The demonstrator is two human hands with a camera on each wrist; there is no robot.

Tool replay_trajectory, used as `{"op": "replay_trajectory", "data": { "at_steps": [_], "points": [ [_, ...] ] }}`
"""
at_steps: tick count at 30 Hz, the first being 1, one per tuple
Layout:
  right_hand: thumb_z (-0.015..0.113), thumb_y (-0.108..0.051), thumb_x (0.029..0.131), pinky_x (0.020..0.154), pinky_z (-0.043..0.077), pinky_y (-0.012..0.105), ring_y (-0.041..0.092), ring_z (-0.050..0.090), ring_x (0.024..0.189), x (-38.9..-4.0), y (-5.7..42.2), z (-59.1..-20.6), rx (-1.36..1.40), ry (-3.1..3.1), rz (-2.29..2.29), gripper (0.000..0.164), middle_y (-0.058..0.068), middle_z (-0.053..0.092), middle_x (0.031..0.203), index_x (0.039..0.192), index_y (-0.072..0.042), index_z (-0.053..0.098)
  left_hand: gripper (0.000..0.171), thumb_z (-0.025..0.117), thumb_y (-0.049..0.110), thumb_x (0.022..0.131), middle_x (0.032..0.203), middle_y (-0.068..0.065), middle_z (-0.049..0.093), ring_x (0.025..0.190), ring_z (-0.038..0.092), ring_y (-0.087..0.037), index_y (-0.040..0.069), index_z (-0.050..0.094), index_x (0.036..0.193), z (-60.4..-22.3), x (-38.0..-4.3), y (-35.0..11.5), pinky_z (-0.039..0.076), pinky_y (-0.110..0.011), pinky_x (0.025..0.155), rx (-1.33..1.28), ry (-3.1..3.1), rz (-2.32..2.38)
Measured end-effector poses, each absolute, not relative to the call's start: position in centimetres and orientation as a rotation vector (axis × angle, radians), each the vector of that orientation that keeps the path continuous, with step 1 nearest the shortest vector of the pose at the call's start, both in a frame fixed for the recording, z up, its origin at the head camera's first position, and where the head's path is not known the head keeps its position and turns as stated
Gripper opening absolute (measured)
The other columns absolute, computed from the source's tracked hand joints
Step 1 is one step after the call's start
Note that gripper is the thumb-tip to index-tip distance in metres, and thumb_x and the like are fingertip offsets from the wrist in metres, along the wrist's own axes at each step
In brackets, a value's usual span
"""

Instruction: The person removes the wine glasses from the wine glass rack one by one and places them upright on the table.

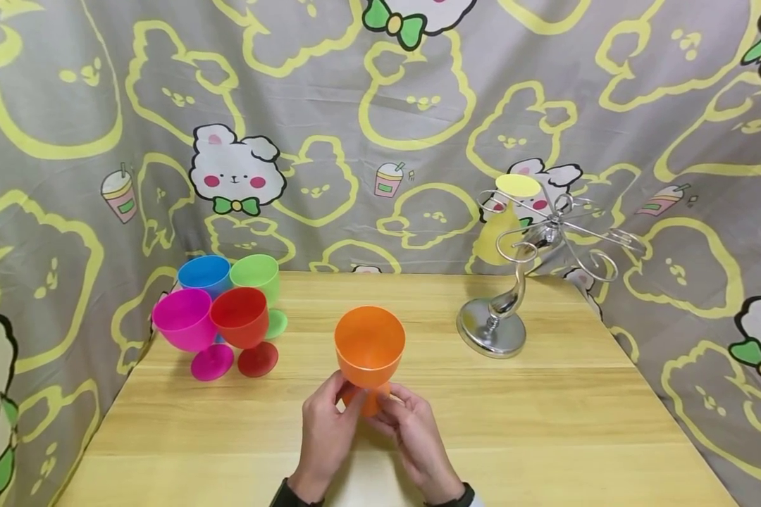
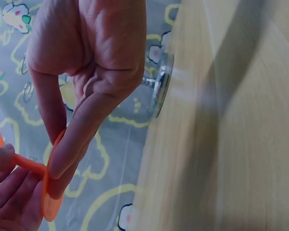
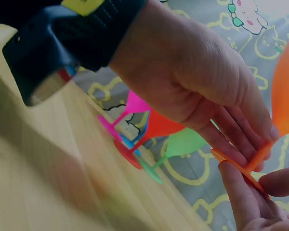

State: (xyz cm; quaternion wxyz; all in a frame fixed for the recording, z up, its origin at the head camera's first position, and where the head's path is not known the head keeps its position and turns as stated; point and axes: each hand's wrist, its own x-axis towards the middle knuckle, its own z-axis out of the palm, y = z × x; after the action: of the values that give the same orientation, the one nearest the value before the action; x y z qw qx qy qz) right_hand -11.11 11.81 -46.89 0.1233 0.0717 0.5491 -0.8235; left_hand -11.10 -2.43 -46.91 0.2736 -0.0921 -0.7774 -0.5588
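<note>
An orange plastic goblet (image 1: 369, 345) is held upright above the near middle of the table, its open bowl facing up. With thumb and fingers, my left hand (image 1: 326, 429) pinches the goblet's round foot (image 2: 50, 192). My right hand (image 1: 415, 433) grips the thin stem (image 3: 258, 158) between thumb and fingers, just under the bowl. In the right wrist view the left fingers (image 3: 245, 202) lie against the underside of the foot. The foot is clear of the wooden table (image 2: 241, 159) in the left wrist view.
Blue (image 1: 204, 273), green (image 1: 256, 274), magenta (image 1: 184, 320) and red (image 1: 241, 317) goblets stand clustered at the back left. A chrome stand (image 1: 491, 327) with curled wire arms stands at the back right, a yellow disc (image 1: 518, 185) at its top. Patterned curtains (image 1: 330, 105) surround the table.
</note>
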Motion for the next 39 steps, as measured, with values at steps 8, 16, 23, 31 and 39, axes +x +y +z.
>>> {"op": "replay_trajectory", "data": {
  "at_steps": [8, 16, 23, 31, 39],
  "points": [
    [0.057, -0.005, 0.107, 0.088, 0.066, 0.026, 0.008, 0.079, 0.098, -11.0, 11.3, -47.1, 0.211, 1.565, -2.411, 0.034, 0.005, 0.082, 0.109, 0.138, 0.011, 0.058, 0.031, 0.084, -0.012, 0.084, 0.103, -0.006, 0.083, 0.094, 0.078, -0.015, 0.004, 0.078, 0.11, -47.3, -11.3, -2.6, 0.069, -0.036, 0.084, -0.223, -2.068, -1.485],
    [0.059, -0.006, 0.108, 0.088, 0.065, 0.024, 0.007, 0.079, 0.097, -11.2, 11.5, -47.1, 0.16, 1.592, -2.375, 0.045, 0.006, 0.082, 0.113, 0.147, 0.015, 0.05, 0.031, 0.081, -0.013, 0.086, 0.105, -0.007, 0.083, 0.096, 0.078, -0.015, 0.004, 0.077, 0.112, -47.2, -11.4, -2.7, 0.069, -0.037, 0.086, -0.19, -2.082, -1.537],
    [0.06, -0.006, 0.107, 0.093, 0.065, 0.025, 0.011, 0.079, 0.104, -11.3, 12.3, -46.9, 0.093, 1.701, -2.303, 0.049, 0.023, 0.074, 0.132, 0.149, 0.017, 0.048, 0.027, 0.081, -0.009, 0.089, 0.104, -0.006, 0.083, 0.093, 0.077, -0.014, 0.007, 0.078, 0.111, -47.0, -11.7, -3.0, 0.068, -0.036, 0.085, -0.151, -2.099, -1.578],
    [0.066, -0.008, 0.106, 0.101, 0.063, 0.031, 0.028, 0.075, 0.122, -11.6, 15.6, -45.7, -0.061, 2.133, -2.096, 0.046, 0.029, 0.068, 0.14, 0.147, 0.01, 0.057, 0.025, 0.075, -0.011, 0.089, 0.102, -0.008, 0.081, 0.093, 0.077, -0.018, 0.006, 0.076, 0.107, -46.5, -12.5, -4.3, 0.067, -0.034, 0.085, -0.07, -2.157, -1.58],
    [0.076, -0.017, 0.102, 0.108, 0.059, 0.052, 0.036, 0.067, 0.134, -11.6, 20.1, -44.9, -0.434, 2.906, -1.423, 0.034, 0.011, 0.068, 0.149, 0.136, -0.014, 0.074, 0.02, 0.07, -0.009, 0.091, 0.104, -0.015, 0.081, 0.099, 0.078, -0.033, 0.001, 0.073, 0.107, -46.7, -14.3, -6.4, 0.065, -0.055, 0.094, -0.01, -2.327, -1.419]
  ]
}}
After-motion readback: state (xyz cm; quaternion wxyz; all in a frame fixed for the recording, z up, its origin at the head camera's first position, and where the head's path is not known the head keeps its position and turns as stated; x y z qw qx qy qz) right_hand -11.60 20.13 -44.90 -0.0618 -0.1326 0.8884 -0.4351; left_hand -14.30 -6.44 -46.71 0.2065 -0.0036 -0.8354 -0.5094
